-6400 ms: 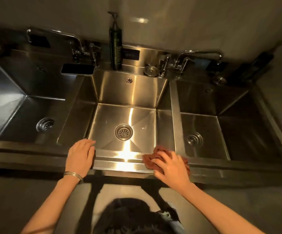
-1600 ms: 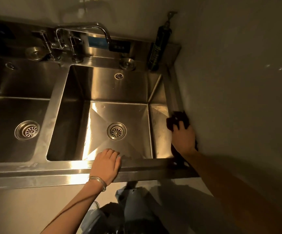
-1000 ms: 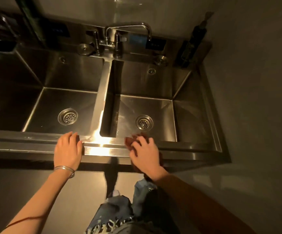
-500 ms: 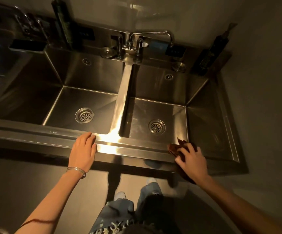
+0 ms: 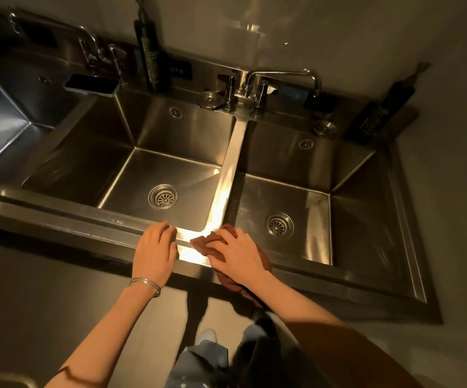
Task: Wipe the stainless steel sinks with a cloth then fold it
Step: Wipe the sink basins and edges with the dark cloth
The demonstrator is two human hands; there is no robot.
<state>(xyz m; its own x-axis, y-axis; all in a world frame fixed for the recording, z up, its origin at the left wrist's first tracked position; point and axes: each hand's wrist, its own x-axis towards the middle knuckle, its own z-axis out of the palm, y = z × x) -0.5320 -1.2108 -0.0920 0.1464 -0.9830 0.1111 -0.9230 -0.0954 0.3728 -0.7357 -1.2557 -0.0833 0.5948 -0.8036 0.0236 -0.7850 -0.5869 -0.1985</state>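
Near end of the divider: left hand is lying flat & empty just left of it, right hand is pressing the reddish cloth onto the front rim w/ fingers nearly straight, some cloth hanging over the edge. Cloth is looking soft, light, limp, so I'd be pinching two corners for folding. The sinks are flanking the divider, faucet at its far end.

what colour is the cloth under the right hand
Reddish brown. The head view shows the cloth pressed onto the sink's front rim by the right hand.
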